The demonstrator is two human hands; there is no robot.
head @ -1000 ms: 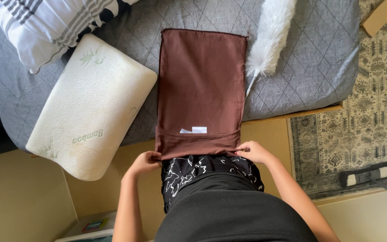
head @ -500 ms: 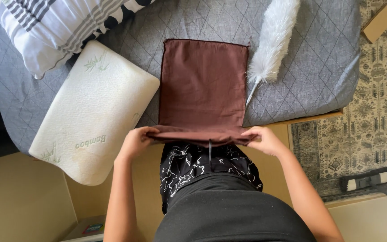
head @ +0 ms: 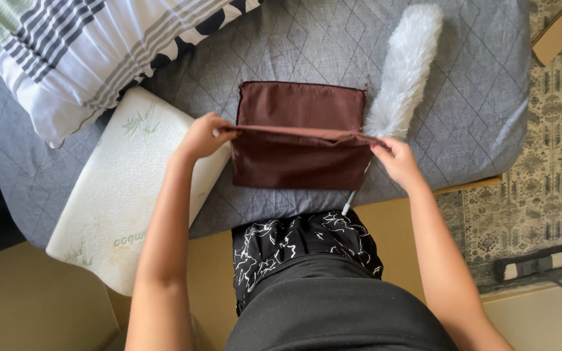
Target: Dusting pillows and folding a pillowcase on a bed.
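Both hands are closed in pinches on a dark brown rectangular cloth pillowcase [head: 300, 140]: the left hand [head: 204, 135] grips the left end of a raised fold edge between thumb and fingers, and the right hand [head: 395, 159] grips the right end of the same edge. The pillowcase is spread on the near part of a grey quilted mattress [head: 476, 97], with its far portion lying flat and its near portion doubled under the lifted edge, which is held taut between the two pinches. The fabric appears thin, light and limp, so it would likely sag or wrinkle wherever it is not supported; the corners of the fold edge seem the soundest places to be held, since tension can be kept across the width from there. A white fluffy duster [head: 403, 71] with a thin handle lies just to the right, touching the cloth's right side. A cream contoured foam pillow [head: 118, 195] rests at the left, and a white pillow with grey stripes [head: 66, 52] sits at the far left. A patterned rug [head: 554, 149] is seen on the floor at the right.
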